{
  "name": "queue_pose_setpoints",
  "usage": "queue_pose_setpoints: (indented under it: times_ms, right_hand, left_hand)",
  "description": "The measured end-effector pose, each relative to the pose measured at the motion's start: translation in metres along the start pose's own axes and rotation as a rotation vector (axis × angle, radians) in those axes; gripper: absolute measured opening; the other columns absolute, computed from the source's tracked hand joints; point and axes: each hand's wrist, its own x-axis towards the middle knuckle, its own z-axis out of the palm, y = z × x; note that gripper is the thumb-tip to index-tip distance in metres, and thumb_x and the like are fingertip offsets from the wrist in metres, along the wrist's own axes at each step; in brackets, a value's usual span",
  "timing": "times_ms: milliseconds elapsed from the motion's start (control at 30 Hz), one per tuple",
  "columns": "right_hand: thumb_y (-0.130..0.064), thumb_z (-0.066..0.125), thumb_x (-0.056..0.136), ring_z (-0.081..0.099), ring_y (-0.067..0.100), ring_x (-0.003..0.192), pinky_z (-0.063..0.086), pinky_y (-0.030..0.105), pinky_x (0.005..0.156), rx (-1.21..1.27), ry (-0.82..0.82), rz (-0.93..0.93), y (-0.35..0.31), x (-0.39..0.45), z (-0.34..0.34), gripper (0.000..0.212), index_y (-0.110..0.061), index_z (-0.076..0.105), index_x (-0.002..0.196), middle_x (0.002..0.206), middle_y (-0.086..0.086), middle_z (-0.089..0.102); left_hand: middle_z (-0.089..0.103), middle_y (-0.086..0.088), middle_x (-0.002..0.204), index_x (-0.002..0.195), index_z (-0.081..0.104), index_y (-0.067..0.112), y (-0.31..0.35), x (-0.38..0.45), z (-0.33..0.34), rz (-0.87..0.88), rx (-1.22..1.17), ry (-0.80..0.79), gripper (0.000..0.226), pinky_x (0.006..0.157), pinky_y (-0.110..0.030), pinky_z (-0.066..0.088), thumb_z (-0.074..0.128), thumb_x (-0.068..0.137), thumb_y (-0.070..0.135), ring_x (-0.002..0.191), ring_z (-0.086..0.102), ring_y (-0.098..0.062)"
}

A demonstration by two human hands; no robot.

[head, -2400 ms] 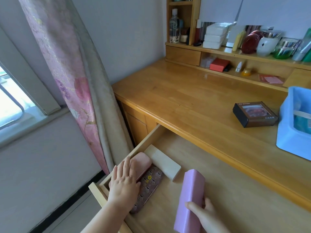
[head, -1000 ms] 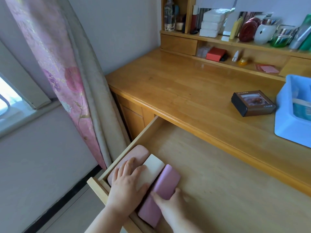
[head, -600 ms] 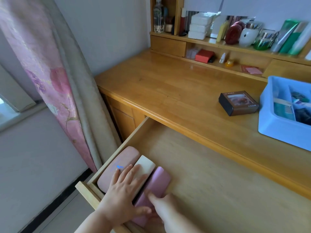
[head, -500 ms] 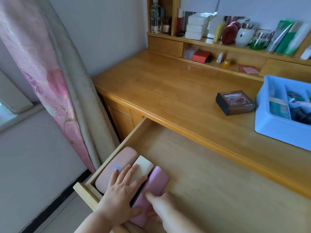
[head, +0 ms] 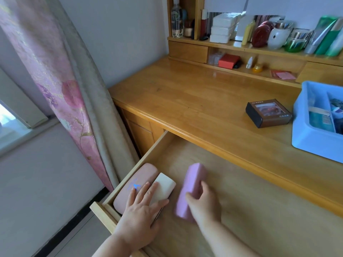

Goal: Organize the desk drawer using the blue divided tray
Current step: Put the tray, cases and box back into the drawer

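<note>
The right hand (head: 201,202) grips the lilac case (head: 191,190), fingers curled over its long side; the case is tilted and blurred, apart from the two cases beside it. To that hand's left, the left hand (head: 143,206) lies flat with straight fingers pressing on the cream case (head: 165,186) and touching the pink case (head: 133,182), which sits against the left wall of the drawer (head: 148,154). A dark edge shows under the left palm; what it belongs to cannot be told.

The blue divided tray (head: 311,141) stands on the desk (head: 194,101), well beyond the right hand and up to its right, already holding several items in its compartments. A dark box (head: 268,113) rests on the desk just left of the tray.

The step in hand looks like lining up the cases along the drawer's left side, with the lilac one being reset. To the right of the hand the drawer floor shows bare wood, likely meant for the tray.

The next move probably calls for laying the lilac case flat, parallel to the cream one and snug against it, while the left hand keeps the row from sliding. After that, both hands would be needed to lift the loaded tray level and lower it into the drawer without tipping its contents.
</note>
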Motion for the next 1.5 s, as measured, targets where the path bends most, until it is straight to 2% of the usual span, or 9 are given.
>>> queue_pose_setpoints:
  times_ms: [233,467,633,900,1033,1200,1300,1367,1500]
  right_hand:
    - [-0.059,0.060,0.073,0.042,0.015,0.129,0.043,0.029,0.092,-0.397,-0.129,-0.238,-0.001,0.030,-0.010,0.090,-0.029,0.020,0.148,0.150,-0.010,0.026]
    - [-0.016,0.047,0.092,0.049,0.016,0.124,0.041,0.028,0.100,-0.264,0.076,-0.251,-0.018,0.065,-0.011,0.050,-0.036,0.044,0.138,0.137,-0.012,0.053]
    - [-0.004,0.041,0.087,0.043,0.012,0.129,0.032,0.023,0.108,-0.149,-0.190,-0.413,-0.041,0.059,0.020,0.053,-0.026,0.052,0.135,0.139,-0.010,0.051]
    - [-0.016,0.039,0.091,0.025,0.013,0.140,0.022,0.037,0.115,-0.219,-0.328,-0.422,-0.046,0.048,0.030,0.052,-0.026,0.042,0.141,0.153,-0.005,0.031]
    - [-0.019,0.040,0.092,0.039,0.017,0.133,0.036,0.023,0.105,-0.148,-0.498,-0.314,-0.040,0.061,-0.011,0.059,-0.036,0.027,0.147,0.154,-0.005,0.030]
    - [-0.031,0.049,0.093,0.037,0.002,0.133,0.024,0.012,0.105,-0.002,-0.279,-0.556,-0.039,0.031,-0.080,0.048,-0.030,0.042,0.141,0.145,-0.011,0.043]
    - [-0.029,0.055,0.089,0.054,-0.003,0.109,0.032,0.003,0.093,0.021,-0.029,-0.723,-0.018,0.004,-0.144,0.027,-0.028,0.066,0.114,0.114,-0.016,0.065]
    - [-0.025,0.058,0.087,0.059,-0.003,0.094,0.040,0.006,0.083,-0.018,0.170,-0.776,0.006,-0.003,-0.188,0.019,-0.025,0.072,0.099,0.097,-0.017,0.069]
    - [-0.018,0.066,0.086,0.053,-0.012,0.074,0.036,0.003,0.062,-0.161,0.372,-0.617,0.061,0.008,-0.261,0.014,-0.026,0.073,0.094,0.090,-0.020,0.068]
  left_hand:
    - [0.049,0.002,0.141,0.128,0.053,0.043,0.002,-0.001,-0.005,0.010,0.037,-0.003,0.081,0.107,-0.042,0.012,0.065,0.047,0.043,0.129,0.048,-0.025]
    - [0.060,0.005,0.129,0.117,0.067,0.023,0.002,0.004,-0.007,0.038,0.037,0.170,0.089,0.105,-0.035,0.014,0.082,0.033,0.044,0.113,0.061,-0.023]
    - [0.067,0.005,0.119,0.107,0.072,0.024,0.003,0.009,-0.007,0.053,0.044,0.255,0.089,0.093,-0.035,0.031,0.086,0.020,0.034,0.103,0.067,-0.021]
    - [0.065,0.005,0.122,0.114,0.068,0.026,0.002,0.005,-0.005,0.027,-0.005,0.206,0.092,0.105,-0.029,0.011,0.085,0.023,0.028,0.108,0.065,-0.021]
    - [0.043,0.020,0.142,0.122,0.046,0.031,0.003,0.004,-0.007,0.058,-0.118,0.184,0.077,0.112,-0.023,0.003,0.056,0.046,0.032,0.140,0.021,0.002]
    - [-0.005,0.032,0.152,0.133,0.024,0.045,0.009,0.005,-0.013,0.106,-0.195,0.338,0.075,0.112,-0.017,0.002,0.037,0.060,0.034,0.138,-0.003,0.014]
    - [0.009,0.040,0.147,0.130,0.040,0.036,0.020,0.016,-0.028,0.152,-0.253,0.484,0.054,0.107,-0.014,0.012,0.042,0.076,0.044,0.132,0.025,0.012]
    - [0.034,0.032,0.140,0.121,0.053,0.022,0.045,0.034,-0.046,0.203,-0.320,0.590,0.047,0.104,-0.020,0.024,0.045,0.081,0.043,0.117,0.049,-0.010]
    - [0.049,0.000,0.132,0.126,0.056,0.011,0.124,0.087,-0.089,0.282,-0.410,0.609,0.054,0.102,-0.041,0.038,0.052,0.079,0.038,0.121,0.048,-0.019]
